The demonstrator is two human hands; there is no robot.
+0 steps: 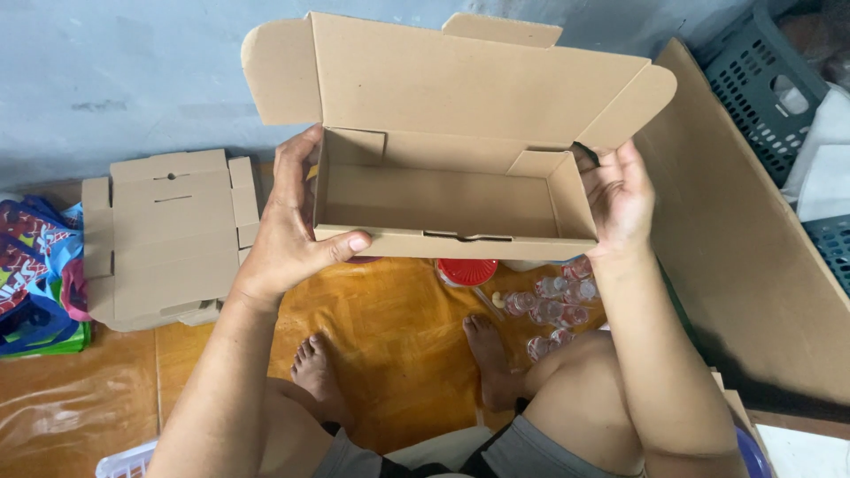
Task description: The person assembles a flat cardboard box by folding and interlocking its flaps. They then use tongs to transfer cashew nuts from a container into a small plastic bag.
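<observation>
Bare knees and 2 bare feet (403, 367) fill the bottom of the view, resting on an orange sheet-covered floor (390, 310). Just beyond the right foot sits a cluster of small clear glass jars (553, 310) beside a round red plastic lid (467, 271).

Above these, both hands hold up an open brown corrugated cardboard mailer box (443, 199), its hinged lid flap standing upright at the far side. Its long axis runs left to right across the view, so each hand takes 1 short end. The left hand (288, 226) is curled around the left end, thumb pressed along the near front wall and fingers up the outer side wall. The right hand (620, 199) lies flatter and more open, palm against the right end wall, fingers reaching up toward the lid's side tab (whether the fingertips hook over the edge cannot be told). Both hands sit about equally near the box, which hangs clear of the floor and looks empty inside.

Further left, a stack of flat unfolded brown cardboard box blanks (168, 235) lies on the floor, next to colourful printed bags (35, 265). At right, a large brown cardboard sheet (735, 239) leans in front of grey-blue slotted plastic crates (761, 80).
</observation>
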